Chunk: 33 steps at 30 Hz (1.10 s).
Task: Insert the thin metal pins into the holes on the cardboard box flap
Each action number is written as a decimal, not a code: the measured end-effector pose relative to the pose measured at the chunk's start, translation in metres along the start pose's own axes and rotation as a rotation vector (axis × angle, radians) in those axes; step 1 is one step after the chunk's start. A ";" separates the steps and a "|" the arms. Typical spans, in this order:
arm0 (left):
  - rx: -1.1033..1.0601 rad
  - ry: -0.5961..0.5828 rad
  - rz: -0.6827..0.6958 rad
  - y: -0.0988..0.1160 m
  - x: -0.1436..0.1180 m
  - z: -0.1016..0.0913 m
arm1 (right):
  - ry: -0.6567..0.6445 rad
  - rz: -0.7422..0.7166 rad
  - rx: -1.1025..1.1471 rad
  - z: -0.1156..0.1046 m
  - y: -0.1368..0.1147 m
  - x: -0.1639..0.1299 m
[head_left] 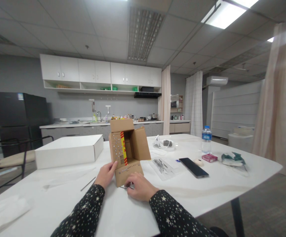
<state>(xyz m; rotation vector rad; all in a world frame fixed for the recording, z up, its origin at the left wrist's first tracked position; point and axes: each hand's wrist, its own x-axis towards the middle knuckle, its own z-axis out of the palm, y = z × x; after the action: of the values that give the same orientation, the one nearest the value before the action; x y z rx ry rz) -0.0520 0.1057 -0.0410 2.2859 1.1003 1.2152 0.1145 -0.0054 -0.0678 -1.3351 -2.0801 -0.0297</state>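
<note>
A small open cardboard box (130, 144) stands tilted on the table in front of me, its flaps spread and its inside facing me. Small shiny round dots cover its left panel beside a yellow and red tape strip (123, 148), and more run along the lower flap (129, 170). My left hand (106, 174) grips the box's left side, thumb on the front. At the lower flap's bottom edge, my right hand (140, 186) is closed on a thin metal tool (123, 187), mostly hidden by the fingers. A thin dark rod (88, 184) lies left of the box.
On the white table (182, 200) sit a white box (68, 151), a clear bag of slim metal tools (163, 168), a phone (194, 167), a pink packet (209, 158), a water bottle (206, 140), a green and white packet (233, 159), and a white cabled device (163, 143).
</note>
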 end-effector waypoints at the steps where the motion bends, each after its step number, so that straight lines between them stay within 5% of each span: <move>1: 0.000 0.004 0.002 0.000 0.000 0.000 | -0.003 0.004 -0.003 0.000 0.000 0.000; 33: -0.022 -0.019 -0.018 -0.004 0.001 0.002 | 0.001 0.067 -0.022 0.004 0.002 0.001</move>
<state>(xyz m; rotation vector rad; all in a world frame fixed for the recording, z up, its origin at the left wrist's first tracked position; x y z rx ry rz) -0.0521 0.1090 -0.0435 2.2616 1.0928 1.1906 0.1145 -0.0024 -0.0710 -1.4167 -2.0378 -0.0243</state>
